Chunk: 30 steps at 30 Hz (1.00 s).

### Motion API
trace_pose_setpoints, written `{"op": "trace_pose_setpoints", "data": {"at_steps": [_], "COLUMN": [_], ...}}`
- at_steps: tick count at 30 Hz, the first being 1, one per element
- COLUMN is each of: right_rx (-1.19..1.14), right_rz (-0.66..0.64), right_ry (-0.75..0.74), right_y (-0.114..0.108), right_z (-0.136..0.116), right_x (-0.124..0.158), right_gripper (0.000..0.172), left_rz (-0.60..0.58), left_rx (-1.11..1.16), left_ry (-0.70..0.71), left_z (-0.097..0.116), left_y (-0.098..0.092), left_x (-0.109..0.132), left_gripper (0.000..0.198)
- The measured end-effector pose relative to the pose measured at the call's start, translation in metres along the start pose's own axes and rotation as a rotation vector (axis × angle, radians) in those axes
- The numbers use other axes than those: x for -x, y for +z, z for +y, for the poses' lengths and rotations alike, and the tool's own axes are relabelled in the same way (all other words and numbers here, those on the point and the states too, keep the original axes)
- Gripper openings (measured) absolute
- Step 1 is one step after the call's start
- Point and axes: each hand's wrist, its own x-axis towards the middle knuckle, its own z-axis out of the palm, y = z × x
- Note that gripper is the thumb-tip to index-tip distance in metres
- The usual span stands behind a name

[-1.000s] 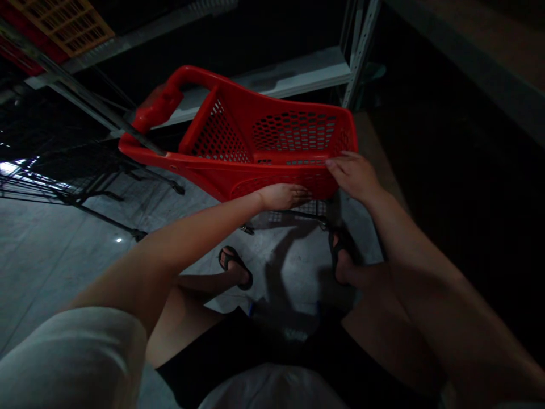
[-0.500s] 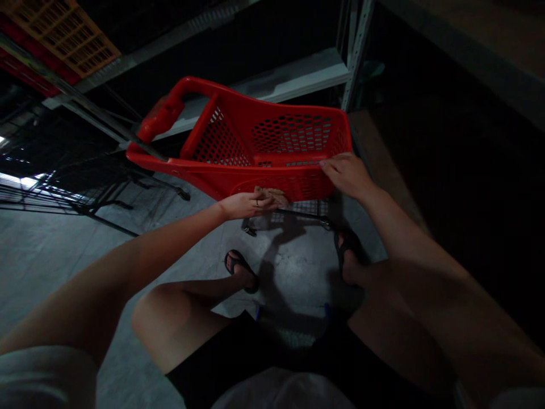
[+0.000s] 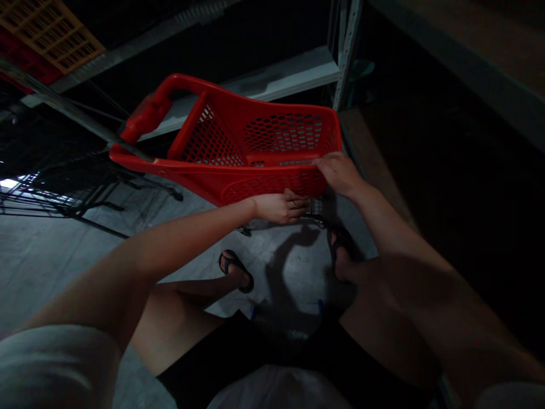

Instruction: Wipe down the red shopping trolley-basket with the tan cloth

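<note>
A red plastic shopping cart (image 3: 204,170) with perforated sides stands sideways before me. My right hand (image 3: 338,170) is closed over its near top rim, close to the right end. My left hand (image 3: 279,207), with a ring on one finger, presses low against the outside of the near wall. Its fingers are bent over a tan cloth, now almost wholly covered by the hand.
Behind the cart runs a metal shelf (image 3: 293,74) with an upright post (image 3: 347,57). Yellow (image 3: 55,34) and red crates sit at upper left. A black wire cart (image 3: 38,199) stands at left. A wooden ledge (image 3: 378,159) borders the right side.
My left hand has slid right along the cart's outer wall with the cloth. My right hand keeps its hold on the rim. The view has shifted slightly.
</note>
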Motion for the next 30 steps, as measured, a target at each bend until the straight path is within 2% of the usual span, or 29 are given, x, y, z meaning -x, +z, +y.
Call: {"op": "trace_pose_setpoints", "data": {"at_steps": [2,4,6,8,10,12,16,20,23,25,27,28,30], "right_rx": [-0.013,-0.025,-0.032,-0.031,-0.027,-0.022,-0.028,-0.074,-0.087,-0.079,-0.067,-0.059,-0.039], "right_rz": [-0.028,-0.049,-0.065,-0.077,-0.092,-0.114,-0.112,-0.033,0.006,0.035,0.062,0.070,0.077], "right_ry": [-0.001,0.012,0.028,0.034,0.017,-0.016,-0.040,-0.035,-0.072,-0.094,-0.105,-0.108,-0.113], "right_y": [-0.002,-0.005,-0.007,-0.008,-0.009,-0.009,-0.007,-0.004,-0.004,-0.004,-0.005,-0.006,-0.008], "right_z": [0.002,0.003,0.004,0.006,0.008,0.011,0.014,0.010,0.004,-0.001,-0.005,-0.006,-0.009], "right_x": [0.001,0.002,0.004,0.004,0.004,0.002,0.002,0.008,0.015,0.018,0.020,0.021,0.022], "right_gripper": [0.068,0.067,0.066,0.063,0.059,0.055,0.057,0.066,0.064,0.060,0.054,0.052,0.049], "left_rz": [0.052,0.013,-0.096,-0.181,-0.187,-0.172,-0.249,-0.237,-0.211,-0.203,-0.195,-0.190,-0.168], "left_rx": [-0.012,-0.002,0.008,0.016,0.050,0.127,0.278,0.285,0.242,0.187,0.136,0.120,0.111], "left_ry": [0.052,0.015,-0.051,-0.093,-0.131,-0.205,-0.335,-0.495,-0.586,-0.588,-0.516,-0.468,-0.394], "left_z": [-0.006,-0.016,-0.026,-0.031,-0.029,-0.023,-0.003,0.021,0.038,0.045,0.049,0.049,0.047], "left_y": [0.009,0.019,0.025,0.029,0.032,0.033,0.032,0.014,-0.007,-0.020,-0.026,-0.026,-0.019], "left_x": [-0.043,-0.075,-0.090,-0.089,-0.073,-0.046,0.032,0.113,0.156,0.169,0.164,0.154,0.120], "left_gripper": [0.034,0.032,0.032,0.035,0.038,0.039,0.034,0.028,0.029,0.031,0.033,0.034,0.039]}}
